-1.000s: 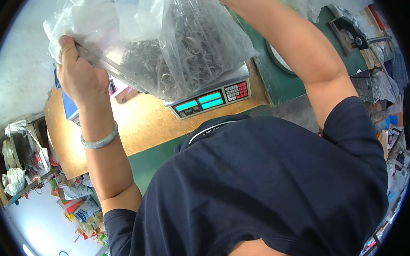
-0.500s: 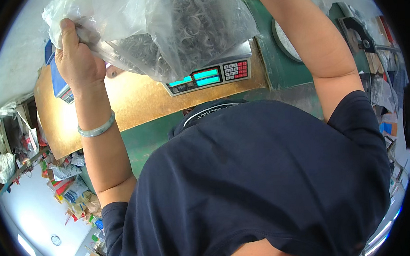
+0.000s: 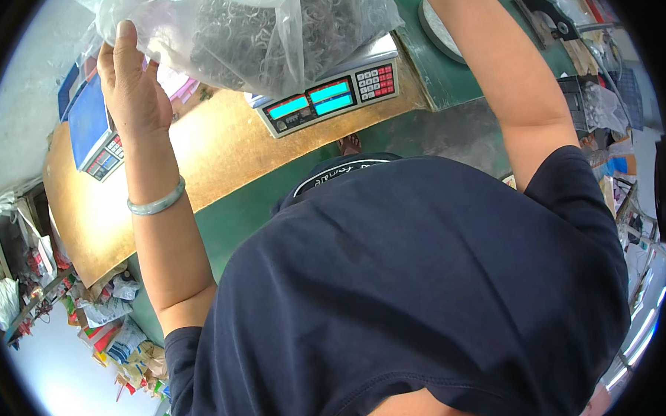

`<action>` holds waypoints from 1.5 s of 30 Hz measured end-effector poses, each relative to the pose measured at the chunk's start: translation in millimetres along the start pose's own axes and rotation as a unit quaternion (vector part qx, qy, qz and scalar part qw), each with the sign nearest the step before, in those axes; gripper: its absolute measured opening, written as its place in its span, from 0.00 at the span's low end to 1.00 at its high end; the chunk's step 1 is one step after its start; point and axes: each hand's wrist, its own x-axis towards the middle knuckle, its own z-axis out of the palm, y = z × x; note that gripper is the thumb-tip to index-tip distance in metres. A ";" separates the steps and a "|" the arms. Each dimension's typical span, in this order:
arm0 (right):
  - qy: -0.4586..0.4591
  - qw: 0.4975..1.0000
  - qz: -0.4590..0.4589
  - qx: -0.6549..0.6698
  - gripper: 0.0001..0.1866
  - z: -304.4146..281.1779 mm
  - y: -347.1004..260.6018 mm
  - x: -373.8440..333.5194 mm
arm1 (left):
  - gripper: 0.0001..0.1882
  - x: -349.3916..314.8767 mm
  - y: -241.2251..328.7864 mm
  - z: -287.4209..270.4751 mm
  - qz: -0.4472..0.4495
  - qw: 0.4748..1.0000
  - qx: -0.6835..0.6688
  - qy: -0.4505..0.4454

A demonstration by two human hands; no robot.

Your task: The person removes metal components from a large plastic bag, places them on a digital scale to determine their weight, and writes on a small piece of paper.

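A clear plastic bag (image 3: 259, 44) full of small dark grey curled pieces rests over a counting scale (image 3: 335, 96) with lit blue-green displays and a keypad. My left hand (image 3: 136, 90), with a pale bangle on its wrist, is raised at the bag's left side. Its thumb and fingers are apart and nothing shows gripped in them; whether they touch the plastic I cannot tell. My right forearm reaches up past the bag's right side, and the hand itself lies beyond the upper edge.
The scale stands on a brown board (image 3: 219, 146) on a green table. A second scale with a blue top (image 3: 91, 125) is at the left. Beyond my right forearm are a round grey-topped object (image 3: 440, 32) and a black-handled device (image 3: 548, 20). Packages (image 3: 123, 336) crowd the lower left.
My left hand has let go of the bag's edge, and its fingers have spread. The bag sits higher in the picture, showing more of the scale's displays. The whole view has shifted slightly.
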 end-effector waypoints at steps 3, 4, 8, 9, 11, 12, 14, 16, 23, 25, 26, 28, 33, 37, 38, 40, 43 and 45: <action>0.022 0.995 0.012 -0.099 0.29 -48.5 5.7 -14.3 | 0.23 -11.7 3.2 -13.5 -0.024 0.999 0.026 0.025; 0.049 0.996 -0.033 -0.071 0.30 -59.4 7.3 -27.1 | 0.25 -17.3 4.6 -16.2 -0.018 0.999 0.030 0.023; 0.123 0.986 -0.056 -0.101 0.32 -92.5 19.3 -90.5 | 0.24 -46.0 1.3 -74.3 -0.053 0.990 0.056 0.120; 0.149 0.980 -0.051 -0.124 0.33 -102.7 22.9 -114.5 | 0.24 -55.2 -5.9 -89.3 -0.070 0.988 0.057 0.128; 0.276 0.926 -0.116 -0.231 0.16 -113.7 42.1 -165.1 | 0.26 -76.2 -22.4 -119.3 -0.113 0.981 0.072 0.143; 0.289 0.931 -0.041 -0.220 0.18 -117.1 51.4 -192.1 | 0.26 -92.5 -27.4 -131.3 -0.133 0.974 0.078 0.164; 0.307 0.922 0.088 -0.218 0.19 -116.5 64.5 -246.5 | 0.27 -121.3 -36.5 -154.3 -0.176 0.960 0.086 0.200; 0.294 0.910 0.190 -0.221 0.17 -110.6 82.0 -288.1 | 0.28 -139.4 -42.2 -170.0 -0.214 0.946 0.088 0.227; 0.180 0.861 0.423 -0.216 0.11 -102.2 116.5 -351.0 | 0.28 -152.5 -38.2 -170.3 -0.235 0.947 0.084 0.202; 0.160 0.846 0.452 -0.233 0.11 -101.4 118.0 -350.1 | 0.27 -152.7 -35.9 -170.9 -0.228 0.951 0.078 0.196; 0.160 0.836 0.468 -0.236 0.10 -99.9 115.2 -347.9 | 0.26 -153.3 -36.6 -171.9 -0.227 0.951 0.078 0.193; 0.155 0.829 0.474 -0.252 0.10 -101.8 116.1 -347.0 | 0.26 -155.2 -37.8 -174.3 -0.230 0.950 0.080 0.194; 0.149 0.822 0.482 -0.265 0.10 -106.7 116.6 -347.3 | 0.26 -163.2 -39.1 -182.1 -0.240 0.944 0.087 0.211; 0.145 0.820 0.484 -0.269 0.10 -102.9 115.6 -343.2 | 0.26 -164.9 -40.2 -186.8 -0.239 0.944 0.082 0.214; 0.144 0.820 0.484 -0.269 0.10 -102.1 115.4 -342.2 | 0.26 -165.1 -40.2 -187.1 -0.238 0.944 0.081 0.213; 0.141 0.823 0.484 -0.261 0.10 -103.6 117.4 -342.0 | 0.26 -165.6 -41.7 -188.4 -0.236 0.945 0.077 0.211; 0.143 0.823 0.486 -0.258 0.10 -103.1 116.6 -340.3 | 0.25 -164.5 -46.0 -190.3 -0.239 0.946 0.070 0.207; 0.142 0.823 0.487 -0.256 0.10 -104.5 117.8 -339.5 | 0.25 -164.3 -45.7 -186.0 -0.240 0.945 0.078 0.208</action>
